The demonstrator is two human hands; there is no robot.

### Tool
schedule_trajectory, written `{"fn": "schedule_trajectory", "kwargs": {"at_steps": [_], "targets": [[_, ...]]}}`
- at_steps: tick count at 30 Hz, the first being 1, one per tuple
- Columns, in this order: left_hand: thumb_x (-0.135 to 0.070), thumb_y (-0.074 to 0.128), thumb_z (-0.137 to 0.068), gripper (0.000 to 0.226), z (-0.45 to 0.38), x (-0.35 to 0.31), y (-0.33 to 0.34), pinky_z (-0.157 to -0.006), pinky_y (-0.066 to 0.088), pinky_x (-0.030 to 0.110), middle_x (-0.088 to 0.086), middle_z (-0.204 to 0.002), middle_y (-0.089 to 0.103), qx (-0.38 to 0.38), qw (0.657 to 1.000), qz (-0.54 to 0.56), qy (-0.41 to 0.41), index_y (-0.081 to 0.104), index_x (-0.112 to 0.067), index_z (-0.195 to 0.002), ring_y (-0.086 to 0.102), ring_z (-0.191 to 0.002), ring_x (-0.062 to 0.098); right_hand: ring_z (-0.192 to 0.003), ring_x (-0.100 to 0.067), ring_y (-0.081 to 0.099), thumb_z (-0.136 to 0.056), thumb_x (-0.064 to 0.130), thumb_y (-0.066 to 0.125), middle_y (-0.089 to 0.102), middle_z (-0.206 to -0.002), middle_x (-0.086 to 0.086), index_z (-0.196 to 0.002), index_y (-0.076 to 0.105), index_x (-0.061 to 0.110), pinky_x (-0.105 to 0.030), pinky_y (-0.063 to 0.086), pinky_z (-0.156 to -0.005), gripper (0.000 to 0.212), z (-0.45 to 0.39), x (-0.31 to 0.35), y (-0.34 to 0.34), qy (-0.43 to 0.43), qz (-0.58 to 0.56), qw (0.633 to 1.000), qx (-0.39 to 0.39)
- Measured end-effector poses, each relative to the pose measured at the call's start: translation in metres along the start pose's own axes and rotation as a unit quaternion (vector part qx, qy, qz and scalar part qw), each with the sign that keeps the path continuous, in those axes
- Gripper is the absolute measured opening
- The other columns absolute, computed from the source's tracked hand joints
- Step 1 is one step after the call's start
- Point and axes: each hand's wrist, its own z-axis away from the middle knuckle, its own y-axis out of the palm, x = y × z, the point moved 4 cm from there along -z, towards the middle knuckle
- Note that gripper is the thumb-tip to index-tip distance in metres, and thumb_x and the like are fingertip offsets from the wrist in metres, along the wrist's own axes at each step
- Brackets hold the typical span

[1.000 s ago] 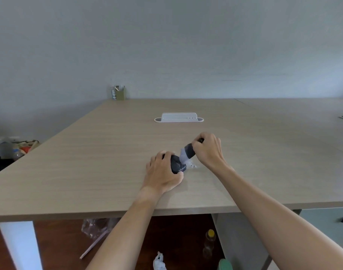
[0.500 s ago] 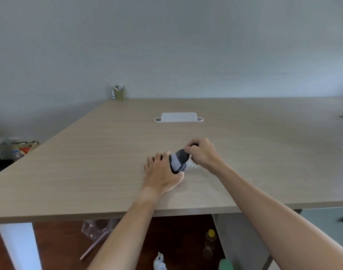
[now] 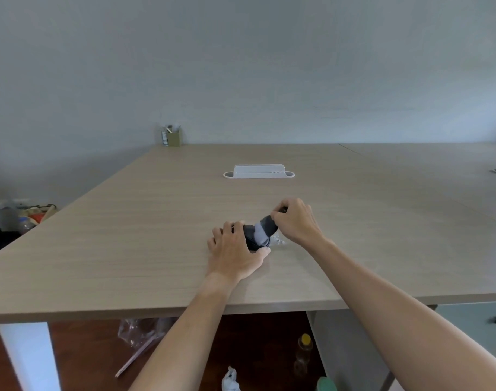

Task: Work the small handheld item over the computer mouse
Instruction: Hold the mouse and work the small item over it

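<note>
Black mouse (image 3: pixel 251 237) is gripped by the left hand (image 3: pixel 234 251) near the tabletop's (image 3: pixel 128 235) front edge; the grey tool (image 3: pixel 265 228), clenched in the right hand (image 3: pixel 296 222), is slanted across it.

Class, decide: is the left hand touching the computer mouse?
Touching. The head view shows the left hand curled round the dark mouse, its thumb pressed against the near edge.

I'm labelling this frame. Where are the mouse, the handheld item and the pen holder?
mouse (image 3: pixel 249 237): head view, dark top.
handheld item (image 3: pixel 265 231): head view, grey middle.
pen holder (image 3: pixel 174 137): head view, front face.
</note>
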Motion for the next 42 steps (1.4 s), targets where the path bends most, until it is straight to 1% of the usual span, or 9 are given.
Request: {"fn": "schedule_trajectory", "kwargs": {"at_steps": [3,8,11,14,17,22,27,35,42], "targets": [[-0.066,0.057,-0.073,0.076,-0.001,0.0,0.002,-0.099,0.031,0.038,-0.002,-0.134,0.045,0.005,1.0,-0.01,0.002,0.041,-0.023,-0.134,0.038,-0.119,0.026,-0.088,-0.042,0.062,-0.067,0.004,0.045,0.071,-0.086,-0.026,-0.083,0.067,-0.012,-0.046,0.056,-0.064,0.032,-0.004,-0.002,-0.008,0.004,0.021,0.997,-0.073],[-0.063,0.057,-0.074,0.074,-0.002,0.0,0.001,-0.099,0.031,0.04,0.001,-0.133,0.046,-0.002,1.0,-0.022,-0.011,0.041,-0.021,-0.134,0.038,-0.119,0.028,-0.069,-0.021,0.054,-0.078,0.005,0.054,0.063,-0.065,0.0,-0.074,0.071,0.004,-0.025,0.04,-0.054,0.018,0.0,0.007,-0.004,0.016,-0.064,0.998,-0.019],[-0.057,0.058,-0.077,0.071,-0.001,0.0,0.001,-0.1,0.03,0.039,-0.001,-0.134,0.046,-0.005,1.0,-0.017,-0.007,0.041,-0.02,-0.134,0.038,-0.121,0.027,-0.073,-0.028,0.059,-0.075,0.004,0.052,0.071,-0.072,-0.009,-0.075,0.072,-0.002,-0.031,0.047,-0.058,0.021,0.001,0.002,0.003,0.019,-0.029,0.999,0.023],[-0.048,0.058,-0.08,0.062,-0.001,0.0,0.001,-0.103,0.027,0.038,-0.004,-0.135,0.047,0.002,1.0,0.009,0.0,0.042,-0.02,-0.132,0.038,-0.125,0.023,-0.09,-0.039,0.063,-0.071,0.003,0.047,0.072,-0.088,-0.024,-0.081,0.068,-0.011,-0.044,0.055,-0.066,0.027,-0.002,-0.001,-0.002,0.013,0.02,0.998,-0.063],[-0.042,0.059,-0.081,0.055,-0.002,0.001,0.0,-0.103,0.026,0.038,-0.005,-0.135,0.048,0.004,1.0,0.026,-0.001,0.043,-0.02,-0.129,0.038,-0.126,0.022,-0.079,-0.029,0.06,-0.078,0.005,0.05,0.069,-0.079,-0.01,-0.081,0.068,-0.002,-0.031,0.046,-0.057,0.02,-0.003,0.006,-0.004,0.001,-0.012,0.995,-0.1],[-0.035,0.059,-0.081,0.049,-0.003,0.003,0.0,-0.101,0.027,0.038,0.0,-0.129,0.048,0.008,0.999,0.032,-0.012,0.045,-0.019,-0.126,0.039,-0.124,0.024,-0.07,-0.023,0.054,-0.079,0.005,0.054,0.063,-0.061,0.0,-0.078,0.073,-0.001,-0.026,0.041,-0.054,0.02,-0.001,0.014,0.008,0.014,-0.052,0.998,0.019],[-0.03,0.059,-0.08,0.047,-0.003,0.003,-0.001,-0.1,0.027,0.036,-0.003,-0.125,0.05,0.003,0.998,0.053,-0.014,0.046,-0.022,-0.124,0.041,-0.121,0.022,-0.08,-0.045,0.061,-0.063,0.006,0.043,0.071,-0.086,-0.028,-0.079,0.067,-0.013,-0.041,0.048,-0.053,0.035,-0.01,0.005,0.0,0.005,0.009,0.997,-0.073],[-0.028,0.06,-0.078,0.041,-0.003,0.005,-0.003,-0.099,0.028,0.036,-0.002,-0.118,0.052,0.01,0.996,0.081,-0.039,0.047,-0.017,-0.115,0.043,-0.12,0.023,-0.057,-0.023,0.044,-0.072,0.007,0.051,0.056,-0.06,-0.006,-0.074,0.065,-0.011,-0.028,0.037,-0.053,0.023,-0.006,0.011,0.02,0.04,-0.043,0.997,0.051],[-0.026,0.066,-0.075,0.061,-0.003,0.007,-0.006,-0.104,0.027,0.037,-0.003,-0.127,0.053,0.003,0.991,0.126,-0.052,0.042,-0.019,-0.131,0.043,-0.127,0.023,-0.072,-0.042,0.06,-0.071,0.001,0.048,0.071,-0.079,-0.027,-0.077,0.069,-0.012,-0.04,0.049,-0.055,0.026,-0.011,0.014,0.0,0.002,-0.002,0.997,-0.078]]}}
